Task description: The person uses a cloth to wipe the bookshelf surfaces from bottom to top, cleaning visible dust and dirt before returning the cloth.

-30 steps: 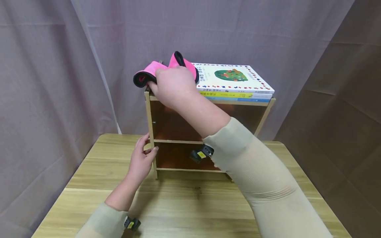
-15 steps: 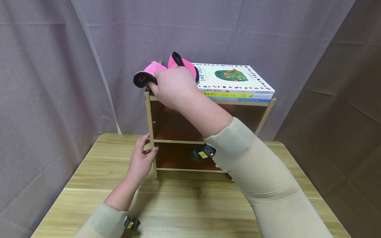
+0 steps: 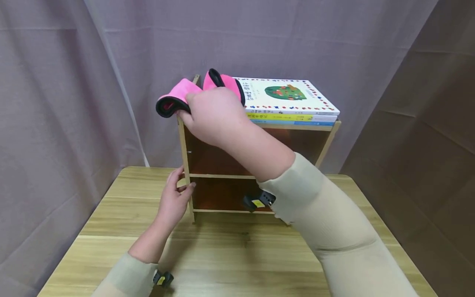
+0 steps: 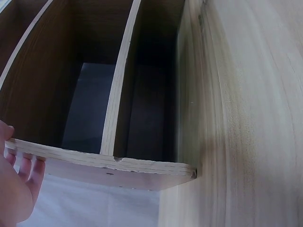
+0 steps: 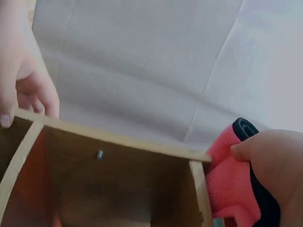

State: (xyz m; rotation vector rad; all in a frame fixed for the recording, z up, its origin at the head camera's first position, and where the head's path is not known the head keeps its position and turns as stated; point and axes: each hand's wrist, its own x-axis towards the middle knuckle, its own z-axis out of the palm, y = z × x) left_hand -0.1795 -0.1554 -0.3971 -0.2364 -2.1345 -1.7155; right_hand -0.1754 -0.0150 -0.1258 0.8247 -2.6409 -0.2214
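A pink cloth with black edging (image 3: pixel 179 91) lies bunched over the top left corner of a small wooden shelf (image 3: pixel 222 176). My right hand (image 3: pixel 217 113) grips it from above, thumb toward the front edge. In the right wrist view the pink cloth (image 5: pixel 227 182) hangs over the side panel's end. Lower down, my left hand (image 3: pixel 174 202) holds the shelf's left side panel. Its thumb is at the front edge and its fingers are on the outer face, as the left wrist view shows for the left hand (image 4: pixel 19 189).
A stack of books (image 3: pixel 285 95) lies on the shelf's top, right of the cloth. The shelf stands on a wooden table (image 3: pixel 222 255). Grey curtains (image 3: pixel 74 103) hang behind and to the left, a darker one (image 3: pixel 419 136) at right.
My right hand and the pink cloth have shifted slightly left and toward me, so the cloth reaches further past the shelf's left side. My left hand keeps its hold on the panel.
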